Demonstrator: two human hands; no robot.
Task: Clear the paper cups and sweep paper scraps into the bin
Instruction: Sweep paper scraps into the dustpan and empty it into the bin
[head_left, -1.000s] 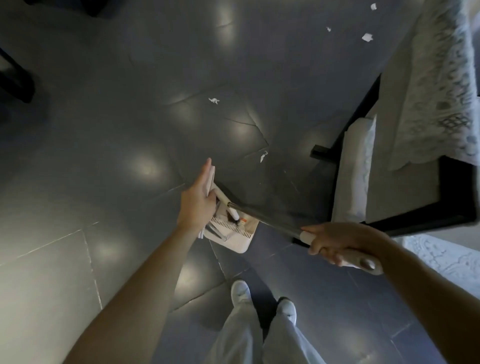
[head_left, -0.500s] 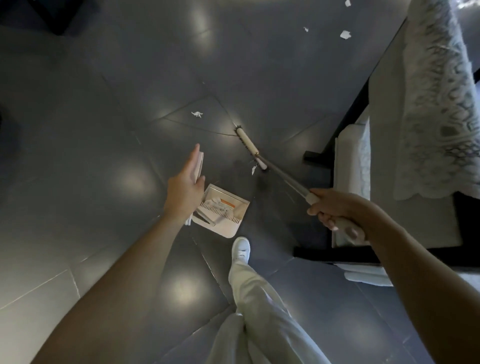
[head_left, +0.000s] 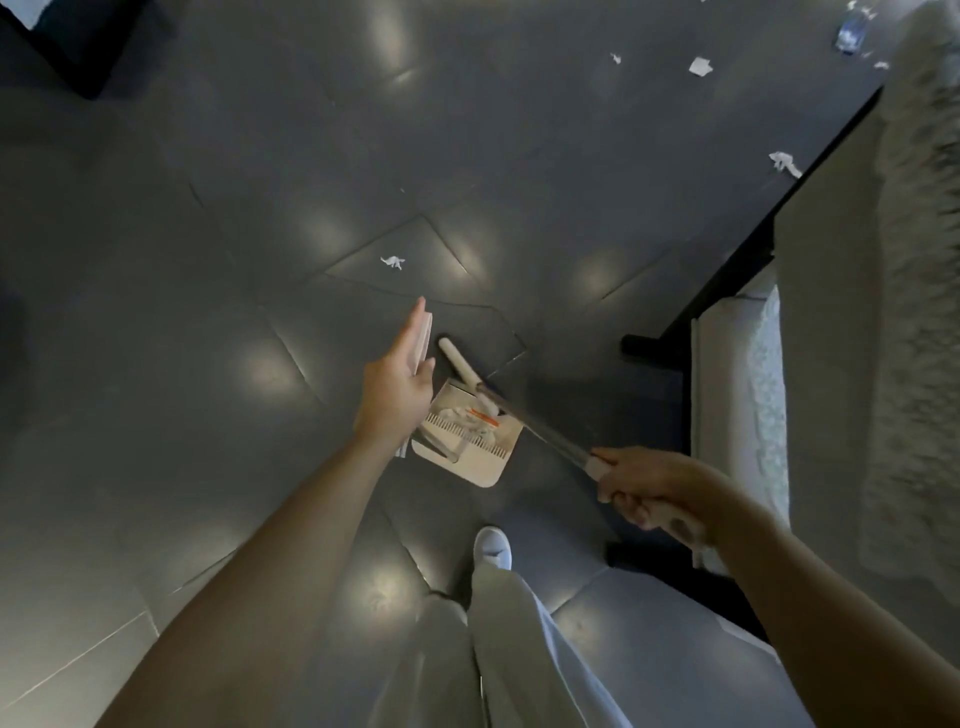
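My left hand (head_left: 397, 382) holds the upright white handle of the dustpan (head_left: 480, 462), index finger stretched along it. The pan sits on the dark tiled floor with several paper scraps (head_left: 462, 415) inside. Gripped in my right hand (head_left: 649, 491) is the broom's long handle; the white broom head (head_left: 460, 364) lies at the pan's mouth. Loose scraps lie on the floor ahead: one scrap (head_left: 392, 262) just beyond the pan, another scrap (head_left: 784, 163) by the furniture edge, and a third scrap (head_left: 700, 66) far off.
A seat with a dark frame (head_left: 727, 280), a white cushion (head_left: 737, 395) and a lace cloth (head_left: 914, 249) fills the right side. Dark furniture (head_left: 78, 47) stands at the far left corner. A small bluish object (head_left: 849, 26) lies far right. My white shoe (head_left: 492, 545) is behind the pan.
The broom head swept back from the floor to the dustpan's mouth, and the scrap beside it is no longer on the floor. The dustpan stayed in my left hand.
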